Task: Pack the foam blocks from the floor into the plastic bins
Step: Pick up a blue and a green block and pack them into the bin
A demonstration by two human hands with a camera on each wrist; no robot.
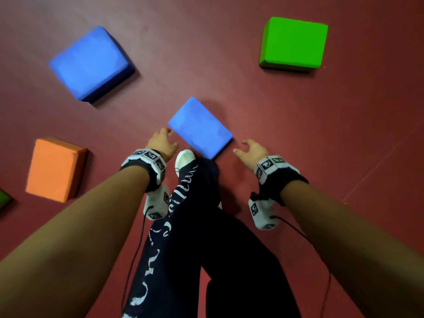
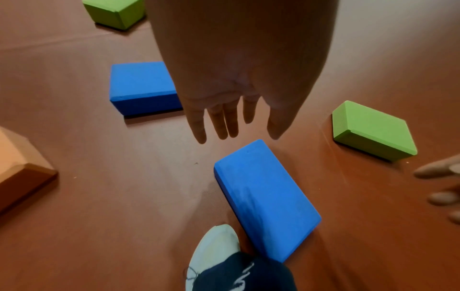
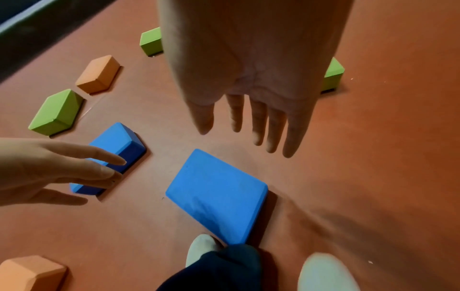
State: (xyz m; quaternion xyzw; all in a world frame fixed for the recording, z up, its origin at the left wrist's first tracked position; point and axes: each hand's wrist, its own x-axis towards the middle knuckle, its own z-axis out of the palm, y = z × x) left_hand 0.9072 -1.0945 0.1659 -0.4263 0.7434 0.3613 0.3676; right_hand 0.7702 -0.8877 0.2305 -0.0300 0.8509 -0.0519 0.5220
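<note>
Blue foam is what sits right in front of me: the near blue block (image 1: 200,128) lies flat on the red floor (image 1: 298,134), turned at a slant, one corner just beside the toe of my white shoe (image 1: 184,157). Both my arms reach forward and down, forearms bare, each with a black strap and a white marker-covered camera mount at the wrist.

My left hand (image 1: 162,142) hangs over the floor at the block's left edge, palm down. From the left wrist view its fingers (image 2: 216,122) point down, straight and a little apart, thumb off to one side, tips above the block's far corner and not touching it. It holds nothing.

My right hand (image 1: 250,150) is on the other side, near the block's right corner but apart from it. Its fingers (image 3: 259,122) are also straight and loosely spread, thumb out toward the block, with nothing in its grasp. So the two hands flank the block with a gap on each side.

Farther out on the floor lie a larger blue block (image 1: 90,63) ahead to my left, a green block (image 1: 294,43) ahead to my right, and an orange block (image 1: 55,168) at my left. The right wrist view shows more green and orange blocks scattered beyond. My dark trouser leg (image 1: 197,203) with white lettering comes down between my arms.
</note>
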